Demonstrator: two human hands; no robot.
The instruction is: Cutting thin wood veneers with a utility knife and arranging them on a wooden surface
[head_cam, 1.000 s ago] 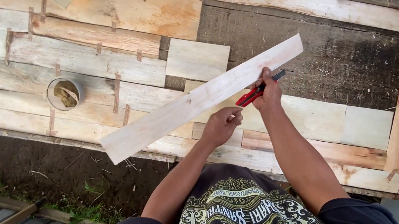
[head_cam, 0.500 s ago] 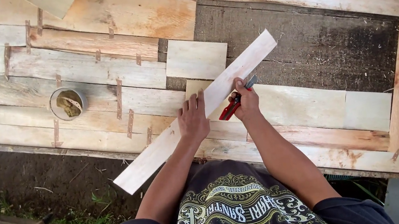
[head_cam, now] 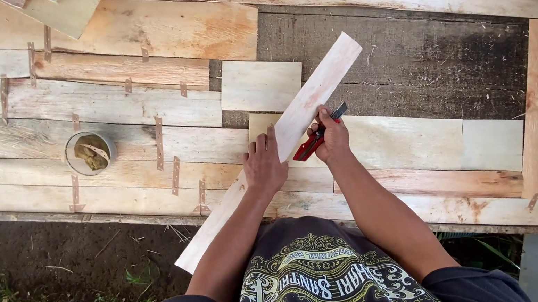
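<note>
The person's right hand (head_cam: pixel 332 141) has its grip closed around a red-handled utility knife (head_cam: pixel 315 139), the dark blade end pointing up and to the right, touching the right edge of a long pale wood strip (head_cam: pixel 294 130). The left hand (head_cam: pixel 264 166) lies flat on the strip just beside the knife, fingers spread and pressing down, its grip open with nothing clasped. The strip runs on a slant from the lower left, where its end sticks out past the near edge of the surface, up to the upper right. It rests on a large work surface (head_cam: pixel 402 2) made of pale veneer sheets joined edge to edge with short brown tape pieces. A small square veneer piece (head_cam: pixel 260 85) lies just left of the strip's upper half. Well to the left, a small round tin (head_cam: pixel 90 152) holding a roll of tape sits on the sheets. Bare dark ground (head_cam: pixel 52 251) shows below the near edge.
</note>
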